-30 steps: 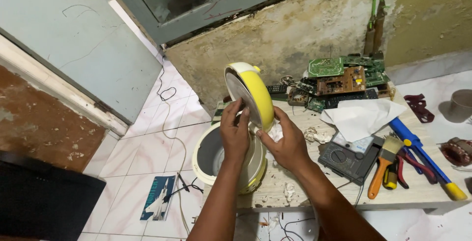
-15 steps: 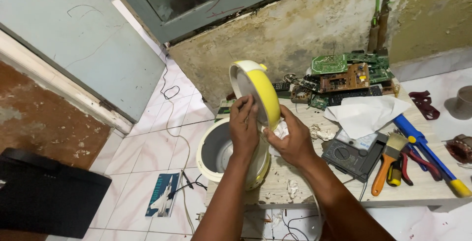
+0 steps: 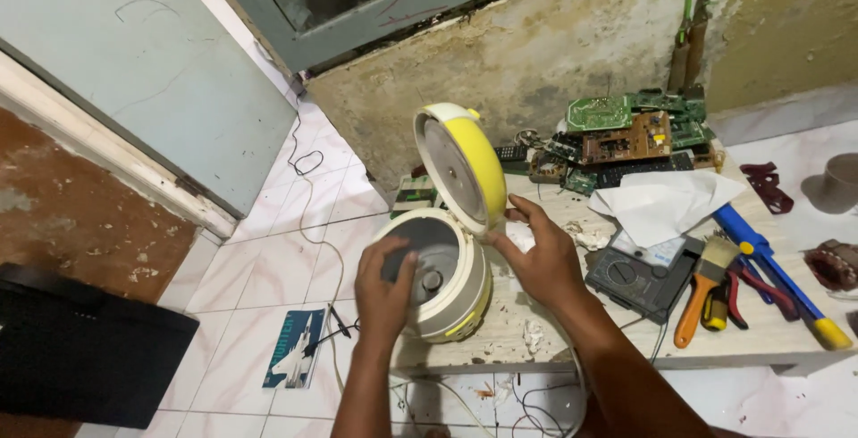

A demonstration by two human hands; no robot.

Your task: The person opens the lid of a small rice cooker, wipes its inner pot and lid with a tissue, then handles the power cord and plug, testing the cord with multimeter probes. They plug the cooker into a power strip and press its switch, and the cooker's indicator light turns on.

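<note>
A small rice cooker (image 3: 447,299) with a cream body stands at the left end of a low work table (image 3: 626,335). Its yellow lid (image 3: 465,165) is swung up and open, showing the metal inner face. My left hand (image 3: 382,293) grips the front rim of the cooker body, fingers over the edge into the pot cavity. My right hand (image 3: 536,255) rests against the cooker's right side by the hinge, just under the raised lid.
Several circuit boards (image 3: 626,134) lie at the table's back by the wall. White paper (image 3: 666,201), a multimeter (image 3: 639,277), a paintbrush (image 3: 702,290), pliers (image 3: 742,290) and a blue screwdriver (image 3: 773,264) lie to the right. Cables trail over the tiled floor (image 3: 268,313).
My left hand has dropped from the raised lid down to the cooker's front rim. The lid stays up. My right hand has stayed by the hinge.
</note>
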